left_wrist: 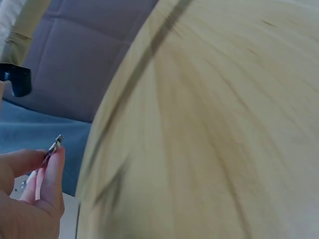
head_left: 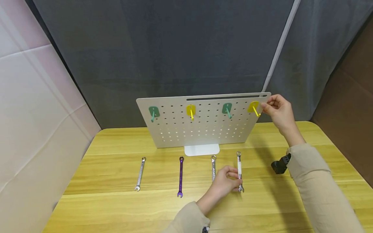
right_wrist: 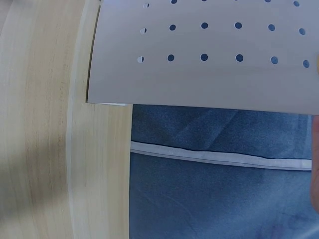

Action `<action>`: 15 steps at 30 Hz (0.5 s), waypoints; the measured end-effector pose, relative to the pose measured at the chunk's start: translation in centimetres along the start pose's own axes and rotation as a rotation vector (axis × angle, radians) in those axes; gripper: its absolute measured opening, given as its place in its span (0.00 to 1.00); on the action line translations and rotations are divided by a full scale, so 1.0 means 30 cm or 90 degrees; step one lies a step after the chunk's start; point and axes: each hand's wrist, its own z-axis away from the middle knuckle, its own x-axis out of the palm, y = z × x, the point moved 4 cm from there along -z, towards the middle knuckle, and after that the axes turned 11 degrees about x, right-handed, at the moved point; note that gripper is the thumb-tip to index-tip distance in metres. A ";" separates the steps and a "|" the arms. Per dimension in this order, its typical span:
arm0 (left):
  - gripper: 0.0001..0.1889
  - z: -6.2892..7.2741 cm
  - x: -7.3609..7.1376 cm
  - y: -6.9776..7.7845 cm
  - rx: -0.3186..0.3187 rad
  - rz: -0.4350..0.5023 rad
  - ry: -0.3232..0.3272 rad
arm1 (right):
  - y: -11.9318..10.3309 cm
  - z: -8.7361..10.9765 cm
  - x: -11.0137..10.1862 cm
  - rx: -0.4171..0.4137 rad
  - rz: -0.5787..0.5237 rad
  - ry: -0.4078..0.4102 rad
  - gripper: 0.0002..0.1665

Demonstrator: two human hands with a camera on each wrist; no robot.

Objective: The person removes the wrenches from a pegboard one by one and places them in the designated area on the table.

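Observation:
My left hand [head_left: 223, 184] pinches a combination wrench [head_left: 239, 171] near its open jaw end, thumb on one side and fingers on the other. A white band wraps this wrench's shank, and its ring end points toward the pegboard. In the left wrist view the wrench [left_wrist: 56, 144] shows end-on between thumb and fingertips. My right hand [head_left: 281, 113] grips the upper right edge of the white pegboard [head_left: 204, 129], thumb in front beside a yellow hook [head_left: 254, 107]. Another silver wrench [head_left: 214, 166] lies partly hidden behind the left hand.
A purple wrench [head_left: 181, 176] and a small silver wrench [head_left: 140, 173] lie further left on the wooden table [head_left: 116, 207]. The pegboard also bears green hooks [head_left: 154, 112] and another yellow hook [head_left: 191, 110]. A white foot [head_left: 202, 150] juts forward under it; a grey curtain [head_left: 175, 48] hangs behind.

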 end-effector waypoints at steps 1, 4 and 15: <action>0.17 0.003 -0.003 -0.007 0.000 -0.006 0.002 | 0.000 0.000 0.000 0.000 0.004 0.001 0.08; 0.18 0.012 -0.011 -0.025 0.003 -0.037 0.012 | -0.001 0.000 0.000 -0.002 0.008 0.001 0.09; 0.19 0.028 -0.015 -0.072 0.002 -0.079 0.027 | 0.000 0.004 0.002 -0.003 -0.013 -0.005 0.09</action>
